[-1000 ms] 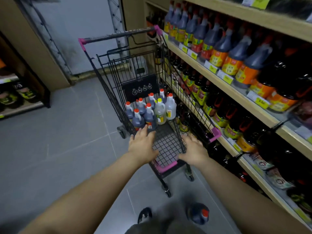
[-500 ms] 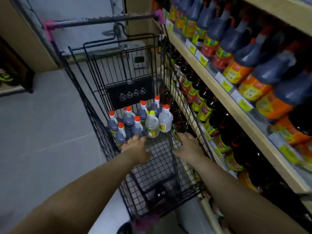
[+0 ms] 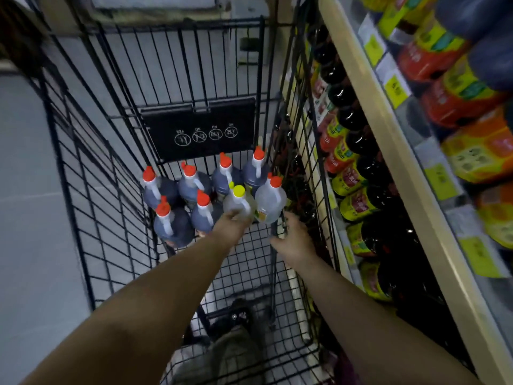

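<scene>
Head view, only cam. We are looking down into a wire cart point(image 3: 91, 190), both forearms reaching in from 6 o'clock.

L hand point(image 3: 231, 224): sitting near frame centre, fingers closing narrow round the lower body of the clear bottle w/ yellow cap point(image 3: 238, 200). Some blur here, so we are not resolving single fingers. The bottle is standing upright on the cart's mesh bottom, at 12 o'clock from the hand.

R hand point(image 3: 294, 238): hovering at 3 o'clock of the L hand, fingers spreading loosely, holding nothing. Its fingertips are lying just beside the base of the clear bottle w/ orange cap point(image 3: 270, 202); contact we cannot tell. That bottle is touching the yellow-cap one on its 3 o'clock side.

Dark bottles point(image 3: 180, 226), orange caps, approx. six, are standing in two rows at 9–11 o'clock of the clear pair. A black placard point(image 3: 198, 129) is hanging on the cart's far wall at 12 o'clock.

A shelf point(image 3: 394, 145) of labelled bottles is running along 3 o'clock, close against the cart. Grey floor point(image 3: 27, 190) is showing at 9 o'clock.
</scene>
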`<action>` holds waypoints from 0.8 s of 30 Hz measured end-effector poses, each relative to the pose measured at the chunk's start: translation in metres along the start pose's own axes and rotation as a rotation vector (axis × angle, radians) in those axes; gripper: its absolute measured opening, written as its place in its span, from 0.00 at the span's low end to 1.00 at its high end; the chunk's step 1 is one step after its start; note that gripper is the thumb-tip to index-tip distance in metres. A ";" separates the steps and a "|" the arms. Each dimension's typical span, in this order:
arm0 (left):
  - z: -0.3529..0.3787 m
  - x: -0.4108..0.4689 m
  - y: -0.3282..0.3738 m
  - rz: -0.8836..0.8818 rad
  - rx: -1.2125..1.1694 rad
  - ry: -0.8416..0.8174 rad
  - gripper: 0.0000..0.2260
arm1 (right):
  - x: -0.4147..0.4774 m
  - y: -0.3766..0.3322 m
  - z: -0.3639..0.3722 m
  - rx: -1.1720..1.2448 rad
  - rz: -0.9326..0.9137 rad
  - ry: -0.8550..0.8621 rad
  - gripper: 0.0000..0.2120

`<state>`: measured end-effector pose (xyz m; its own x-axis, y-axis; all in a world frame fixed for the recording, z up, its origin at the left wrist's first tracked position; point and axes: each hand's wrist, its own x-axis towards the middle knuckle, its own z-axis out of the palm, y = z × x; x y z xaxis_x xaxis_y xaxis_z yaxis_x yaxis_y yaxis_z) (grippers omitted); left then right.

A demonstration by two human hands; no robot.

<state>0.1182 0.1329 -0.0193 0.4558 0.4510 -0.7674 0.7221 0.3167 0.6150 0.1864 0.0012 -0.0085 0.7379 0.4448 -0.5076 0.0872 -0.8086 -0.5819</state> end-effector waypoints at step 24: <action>-0.032 -0.025 -0.020 0.329 0.335 0.066 0.22 | 0.070 -0.006 0.033 0.300 0.137 0.102 0.12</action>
<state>0.0758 0.1422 -0.0063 0.6623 0.5376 -0.5219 0.6780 -0.1336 0.7228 0.2156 0.0501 -0.0618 0.7934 0.2866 -0.5371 -0.2075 -0.7021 -0.6812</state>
